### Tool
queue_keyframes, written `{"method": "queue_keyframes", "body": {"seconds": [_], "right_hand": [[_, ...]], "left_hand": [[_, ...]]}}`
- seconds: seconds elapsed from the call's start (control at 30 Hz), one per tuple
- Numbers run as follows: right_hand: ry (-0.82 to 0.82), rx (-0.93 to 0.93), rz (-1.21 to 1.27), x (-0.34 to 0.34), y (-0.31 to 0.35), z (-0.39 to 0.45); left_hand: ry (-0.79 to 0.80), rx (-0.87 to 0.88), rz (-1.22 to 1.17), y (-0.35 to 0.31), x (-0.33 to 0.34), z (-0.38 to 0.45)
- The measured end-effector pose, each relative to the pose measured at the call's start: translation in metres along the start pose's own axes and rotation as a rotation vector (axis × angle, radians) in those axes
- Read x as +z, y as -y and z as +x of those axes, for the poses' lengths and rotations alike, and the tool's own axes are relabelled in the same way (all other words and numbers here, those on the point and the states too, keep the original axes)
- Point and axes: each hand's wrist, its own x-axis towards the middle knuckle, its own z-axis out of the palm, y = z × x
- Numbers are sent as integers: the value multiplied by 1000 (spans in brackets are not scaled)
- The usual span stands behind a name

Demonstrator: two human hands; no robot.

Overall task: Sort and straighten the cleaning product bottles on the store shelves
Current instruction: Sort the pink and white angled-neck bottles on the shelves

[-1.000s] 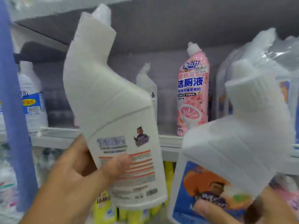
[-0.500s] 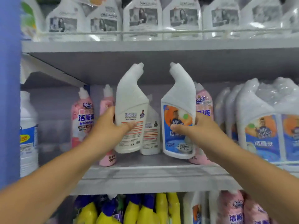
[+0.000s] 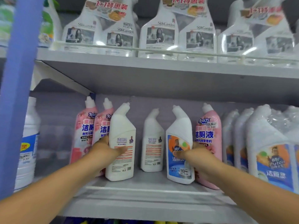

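My left hand (image 3: 108,147) grips a white angle-neck bottle (image 3: 122,131) that shows its back label and stands on the middle shelf (image 3: 145,191). My right hand (image 3: 192,152) grips a second white angle-neck bottle (image 3: 179,126) whose blue and orange front label faces me. It also stands on the shelf. Between them, further back, stands a third white bottle (image 3: 152,139), back label forward. Two pink bottles (image 3: 90,126) stand just left of my left hand. One pink bottle (image 3: 207,131) stands right of my right hand.
Shrink-wrapped packs of the white bottles (image 3: 265,143) fill the shelf's right end. A large white jug (image 3: 29,143) stands at the left behind a blue upright post (image 3: 17,94). Clear spray-bottle packs (image 3: 158,33) line the upper shelf. The shelf's underside hangs close above the bottle necks.
Both bottles were held up close to my face, then went forward and down onto the middle shelf. They now stand further apart, with the third white bottle showing between them.
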Motion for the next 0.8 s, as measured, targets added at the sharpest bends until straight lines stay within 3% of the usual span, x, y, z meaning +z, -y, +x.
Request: {"method": "queue_keyframes", "body": {"seconds": [0.23, 0.37, 0.47, 0.53, 0.6, 0.67, 0.8], "right_hand": [[-20, 9, -249, -5, 2, 11], [-88, 7, -306, -7, 16, 4], [-160, -218, -238, -12, 32, -9], [-256, -489, -347, -16, 48, -16], [-304, -640, -420, -14, 68, -18], [-231, -619, -415, -5, 86, -6], [-44, -369, -511, 27, 111, 21]], "left_hand": [[38, -4, 48, -1, -6, 10], [-21, 4, 27, -8, -7, 14], [-86, 46, 82, -18, -5, 18], [-116, 103, 99, -27, -2, 23], [-137, 126, 95, -37, 1, 29], [-162, 125, 77, -47, 2, 36], [-145, 147, -8, -60, 1, 51]]}}
